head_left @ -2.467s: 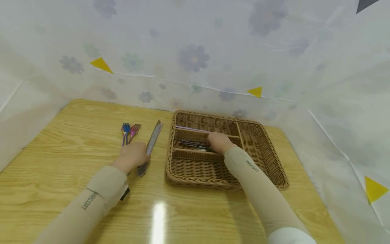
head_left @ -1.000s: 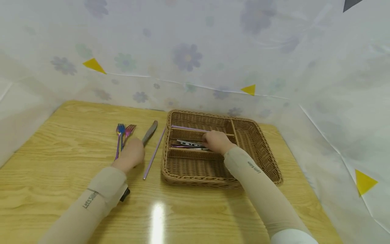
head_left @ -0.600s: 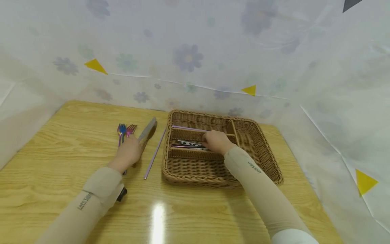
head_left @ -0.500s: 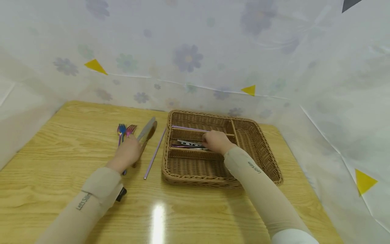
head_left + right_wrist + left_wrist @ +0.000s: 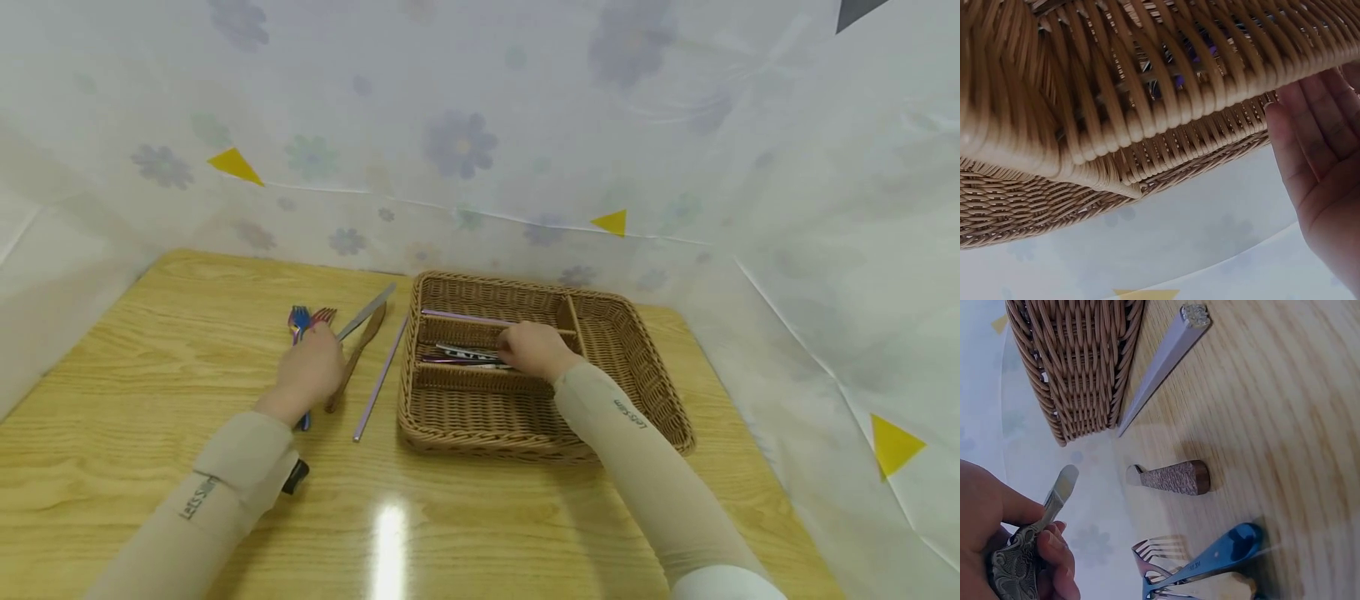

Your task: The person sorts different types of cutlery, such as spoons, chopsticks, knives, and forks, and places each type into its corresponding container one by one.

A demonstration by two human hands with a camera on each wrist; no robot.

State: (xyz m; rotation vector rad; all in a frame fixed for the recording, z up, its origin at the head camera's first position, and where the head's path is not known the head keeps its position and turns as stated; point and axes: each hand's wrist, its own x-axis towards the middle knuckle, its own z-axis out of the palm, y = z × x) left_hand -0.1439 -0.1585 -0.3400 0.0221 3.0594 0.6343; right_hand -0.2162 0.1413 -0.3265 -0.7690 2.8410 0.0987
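Note:
My left hand (image 5: pixel 311 367) holds a table knife (image 5: pixel 1063 487) by its ornate metal handle, with the blade pointing away. In the head view, this hand is above several forks and partly covers them; a blue fork (image 5: pixel 1213 556) shows below it in the left wrist view. A second knife (image 5: pixel 358 354), with a rough brownish handle, lies beside it on the table. Between that knife and the basket lies a purple chopstick (image 5: pixel 380 383). My right hand (image 5: pixel 538 348) reaches into the basket's middle compartment, at the right end of some cutlery (image 5: pixel 465 356). Its fingertips are hidden behind the wicker (image 5: pixel 1166 119).
The brown wicker basket (image 5: pixel 495 450) has several compartments and stands on the right of the wooden table (image 5: pixel 480 533). Another purple stick (image 5: pixel 465 316) lies along its rear divider. A flower-patterned white curtain (image 5: pixel 465 225) hangs behind the table.
My left hand has drawn the held knife left, apart from the second knife and the chopstick, and its blade has swung right. My right hand has barely moved over the last second.

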